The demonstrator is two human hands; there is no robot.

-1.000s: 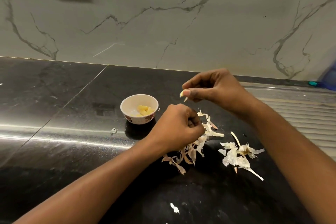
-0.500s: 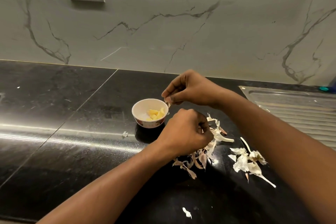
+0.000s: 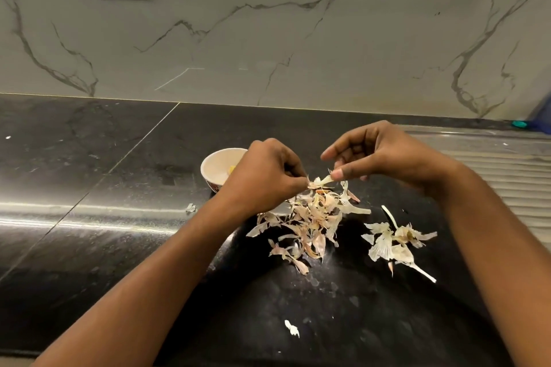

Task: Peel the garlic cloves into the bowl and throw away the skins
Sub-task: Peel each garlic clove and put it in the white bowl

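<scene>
I note both hands above the skin pile (image 3: pixel 310 217) on the black counter (image 3: pixel 89 217). Left hand (image 3: pixel 262 176): fingers curled, pinching one end of a pale garlic scrap (image 3: pixel 320 181); clove or skin, I cannot tell. Right hand (image 3: pixel 384 155): thumb and forefinger pinch its other end. Bowl (image 3: pixel 217 164) sits behind the left hand, a yellow clove (image 3: pixel 232 169) inside.

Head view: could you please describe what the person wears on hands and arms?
Nothing is worn: the left hand and right hand are bare, without gloves, rings, watch or bracelets in view. The left forearm and right forearm are bare to the frame edge, no sleeves showing.
</scene>
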